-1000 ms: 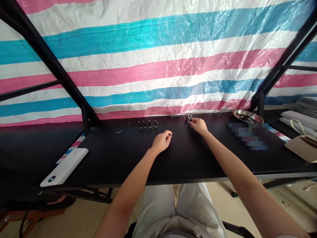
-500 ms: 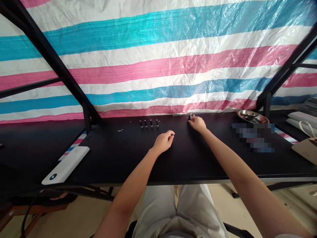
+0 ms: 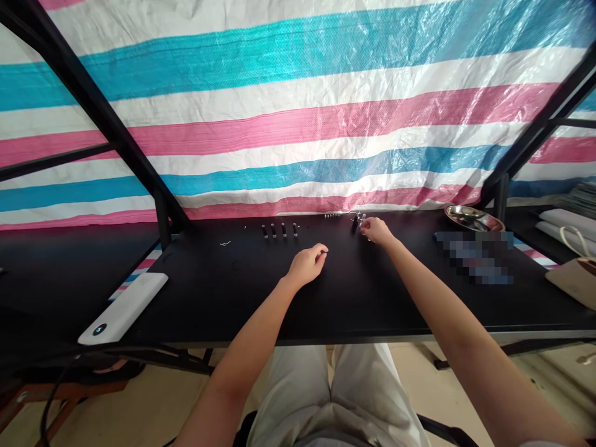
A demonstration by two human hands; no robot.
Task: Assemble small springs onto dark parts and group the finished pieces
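Observation:
My left hand [image 3: 307, 264] hovers over the middle of the black table [image 3: 223, 288], thumb and fingers closed on a small dark piece [image 3: 325, 251] that barely shows. Farther back and to the right, my right hand [image 3: 378, 231] has its fingertips pinched together. It is at a small group of parts near the rear edge, among them a short black cylinder [image 3: 355, 222] just left of the fingers. Whatever the right fingers hold is too small to name. Several black tubes with clear ends [image 3: 274, 231] stand in a row to the left.
A row of small shiny metal pieces [image 3: 332, 216] lies at the table's back edge. A round metal dish [image 3: 474, 218] sits at the back right, a beige bag [image 3: 573, 280] beyond it. On the left is a white power bank [image 3: 125, 308]. Striped sheeting [image 3: 298, 124] hangs behind.
My right hand has shifted slightly right, away from the black cylinder, which now shows more fully. My left hand has hardly moved.

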